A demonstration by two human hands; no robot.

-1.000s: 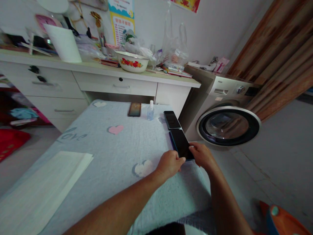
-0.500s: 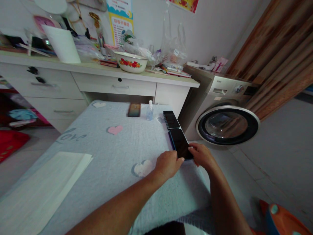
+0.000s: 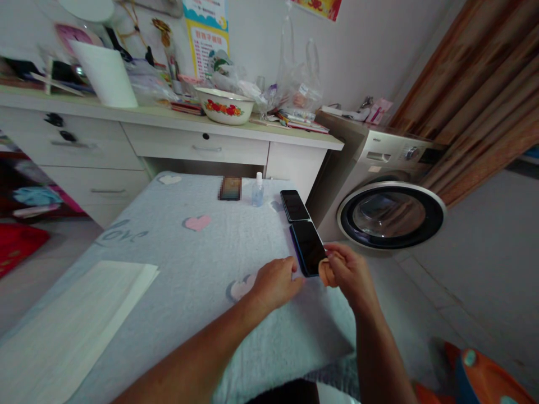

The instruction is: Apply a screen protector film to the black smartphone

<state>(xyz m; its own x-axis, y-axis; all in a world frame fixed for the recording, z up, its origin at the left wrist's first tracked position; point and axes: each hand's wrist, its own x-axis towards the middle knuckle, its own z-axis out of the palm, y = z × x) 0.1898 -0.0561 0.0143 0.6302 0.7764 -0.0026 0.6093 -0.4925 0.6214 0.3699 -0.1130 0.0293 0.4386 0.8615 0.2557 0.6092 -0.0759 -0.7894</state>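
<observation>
My right hand (image 3: pixel 347 275) pinches a small orange cloth (image 3: pixel 326 273) at the lower right corner of a dark-screened smartphone (image 3: pixel 307 241). That phone lies flat, screen up, near the right edge of the table. My left hand (image 3: pixel 275 283) is just left of the phone's lower end, holding nothing, with thumb and forefinger apart; its other fingers are partly hidden. A second smartphone (image 3: pixel 295 204) lies end to end beyond the first. To its left a clear spray bottle (image 3: pixel 257 193) with a white cap stands upright, and beside that lies a small pixelated item (image 3: pixel 230 189).
A pale blue cloth with hearts covers the table (image 3: pixel 168 252). Folded white paper (image 3: pixel 84 320) lies at the left. Behind is a cluttered counter with a floral enamel bowl (image 3: pixel 225 105). The washing machine (image 3: pixel 370 163) has its round door (image 3: pixel 343 221) ajar on the right.
My left hand has let go of the phone's near end and drawn back left. My right hand has lifted off the phone's edge, and the orange cloth in it now shows.
</observation>
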